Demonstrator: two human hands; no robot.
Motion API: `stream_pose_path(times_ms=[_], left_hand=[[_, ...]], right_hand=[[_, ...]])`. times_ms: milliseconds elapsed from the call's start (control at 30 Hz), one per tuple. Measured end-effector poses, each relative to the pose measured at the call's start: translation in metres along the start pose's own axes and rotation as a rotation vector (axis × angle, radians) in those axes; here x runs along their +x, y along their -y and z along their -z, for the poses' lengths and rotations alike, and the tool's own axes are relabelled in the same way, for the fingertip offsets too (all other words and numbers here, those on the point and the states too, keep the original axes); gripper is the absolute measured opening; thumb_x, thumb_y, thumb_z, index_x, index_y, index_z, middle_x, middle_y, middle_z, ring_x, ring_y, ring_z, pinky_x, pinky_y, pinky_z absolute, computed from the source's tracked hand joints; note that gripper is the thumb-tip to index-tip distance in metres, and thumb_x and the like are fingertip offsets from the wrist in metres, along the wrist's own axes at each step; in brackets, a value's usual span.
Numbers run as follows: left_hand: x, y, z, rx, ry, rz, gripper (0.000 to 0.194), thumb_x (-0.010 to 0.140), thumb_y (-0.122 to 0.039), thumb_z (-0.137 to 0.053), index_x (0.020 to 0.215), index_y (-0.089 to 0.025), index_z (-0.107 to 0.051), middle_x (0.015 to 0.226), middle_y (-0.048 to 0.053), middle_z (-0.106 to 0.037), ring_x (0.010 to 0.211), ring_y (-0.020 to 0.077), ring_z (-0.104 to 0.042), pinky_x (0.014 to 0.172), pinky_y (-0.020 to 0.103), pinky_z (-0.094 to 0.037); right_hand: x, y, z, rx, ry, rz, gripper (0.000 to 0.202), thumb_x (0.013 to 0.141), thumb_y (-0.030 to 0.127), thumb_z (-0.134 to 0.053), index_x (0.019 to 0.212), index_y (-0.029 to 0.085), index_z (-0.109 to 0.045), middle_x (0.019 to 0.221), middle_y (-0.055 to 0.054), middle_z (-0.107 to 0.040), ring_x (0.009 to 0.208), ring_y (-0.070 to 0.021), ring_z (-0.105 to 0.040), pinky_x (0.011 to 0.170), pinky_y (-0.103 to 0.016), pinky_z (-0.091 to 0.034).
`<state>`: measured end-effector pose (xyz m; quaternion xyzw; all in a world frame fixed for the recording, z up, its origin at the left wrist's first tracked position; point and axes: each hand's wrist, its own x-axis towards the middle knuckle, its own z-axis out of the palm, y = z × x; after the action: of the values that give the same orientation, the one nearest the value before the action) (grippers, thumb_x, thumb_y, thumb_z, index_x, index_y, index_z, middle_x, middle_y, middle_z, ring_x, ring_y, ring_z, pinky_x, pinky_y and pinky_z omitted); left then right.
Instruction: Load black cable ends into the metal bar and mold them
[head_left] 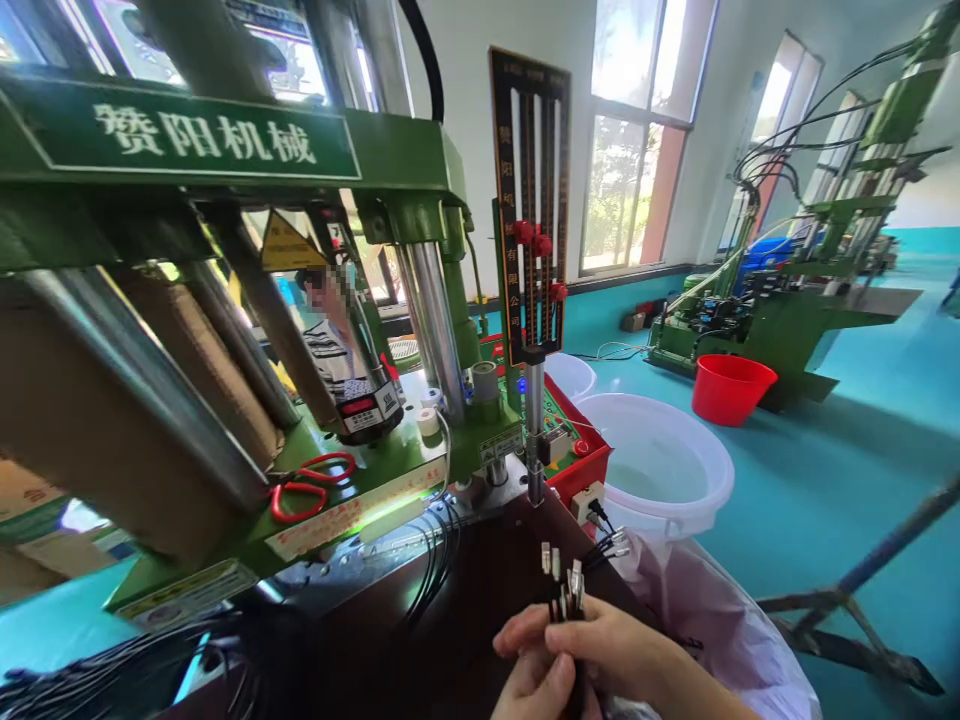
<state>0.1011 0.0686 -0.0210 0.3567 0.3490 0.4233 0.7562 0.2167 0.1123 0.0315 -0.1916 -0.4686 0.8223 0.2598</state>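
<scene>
Both hands meet at the bottom of the head view, right of centre. My left hand point(534, 675) is closed around a bunch of black cables with silver metal connectors point(576, 582) pointing up. Above and beside it, my right hand point(611, 640) is closed on the same bunch, its thumb across the cables just below the connectors. The fingers hide most of the cables' length. More connector ends point(616, 542) lie at the right edge of the dark table point(390, 640), close to the hands.
A green press point(405, 150) fills the left, with red-handled scissors point(300, 500) on its base. Black cables point(67, 680) are piled at lower left. Right are a red control box point(592, 460), a white tub point(660, 505), a lined container point(720, 630) and a red bucket point(731, 390). Behind the press is a person.
</scene>
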Motion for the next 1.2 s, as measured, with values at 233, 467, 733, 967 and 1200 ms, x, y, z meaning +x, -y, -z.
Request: stream_pose_path(times_ms=[233,467,733,967,1200], left_hand=[[0.009,0.016,-0.01,-0.182,-0.128,0.07,0.053,0.053,-0.065,-0.063,0.06,-0.014,-0.053,0.028,-0.004,-0.041,0.023,0.0056,-0.031,0.029,0.017,-0.017],[0.003,-0.012,-0.017,-0.328,-0.161,0.029,0.051,0.056,-0.059,-0.065,0.072,-0.012,-0.056,0.041,0.001,-0.055,0.028,0.0106,-0.044,0.03,0.021,-0.033],[0.012,-0.016,-0.02,-0.433,-0.226,0.026,0.05,0.052,-0.056,-0.068,0.073,-0.013,-0.052,0.049,0.001,-0.056,0.037,0.0114,-0.05,0.037,0.024,-0.038],[0.008,-0.02,0.011,-0.138,-0.459,-0.141,0.052,0.055,-0.065,-0.062,0.067,-0.017,-0.045,0.037,-0.011,-0.035,0.026,0.0018,-0.026,0.029,0.018,-0.017],[-0.018,-0.027,0.04,-0.135,-0.551,-0.132,0.053,0.052,-0.064,-0.064,0.065,-0.018,-0.042,0.038,-0.012,-0.03,0.03,0.001,-0.022,0.032,0.017,-0.016]], right_hand=[[0.04,0.031,0.021,-0.229,0.022,0.103,0.041,0.083,0.044,-0.051,0.116,0.019,-0.057,0.12,-0.011,-0.056,0.11,-0.0242,-0.05,0.097,-0.043,-0.03],[0.06,0.035,0.011,-0.764,0.082,-0.024,0.048,0.086,0.05,-0.039,0.088,0.013,-0.07,0.085,-0.008,-0.071,0.084,-0.0214,-0.063,0.08,-0.034,-0.044],[0.063,0.027,0.002,-0.986,0.123,0.103,0.042,0.091,0.038,-0.035,0.088,0.014,-0.07,0.079,-0.006,-0.071,0.077,-0.0188,-0.064,0.073,-0.029,-0.047],[0.104,0.021,0.026,-1.386,-0.04,0.186,0.036,0.092,0.024,-0.028,0.113,0.017,-0.056,0.111,-0.006,-0.062,0.102,-0.0179,-0.056,0.088,-0.031,-0.042],[0.152,-0.01,0.044,-1.732,-0.173,0.101,0.038,0.07,-0.003,-0.038,0.1,0.009,-0.055,0.104,-0.018,-0.056,0.106,-0.0285,-0.046,0.093,-0.044,-0.03]])
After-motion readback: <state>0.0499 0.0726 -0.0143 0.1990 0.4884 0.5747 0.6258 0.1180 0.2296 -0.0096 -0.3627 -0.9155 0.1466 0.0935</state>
